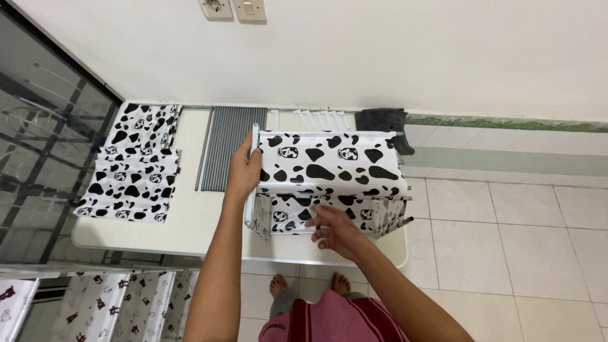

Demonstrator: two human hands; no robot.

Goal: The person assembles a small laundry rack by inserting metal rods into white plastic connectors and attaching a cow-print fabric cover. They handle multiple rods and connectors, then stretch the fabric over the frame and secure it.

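Observation:
A small rack of grey rods covered in white cloth with black cow spots stands on a white table. My left hand grips the rack's left side at a white tube. At the rack's lower front edge, my right hand reaches with its fingers spread, touching the cloth of the lower shelf.
More folded cow-spot cloth lies at the table's left end. A bundle of grey rods lies beside it, white connectors and a dark grey cloth at the back. A glass door stands left, tiled floor right.

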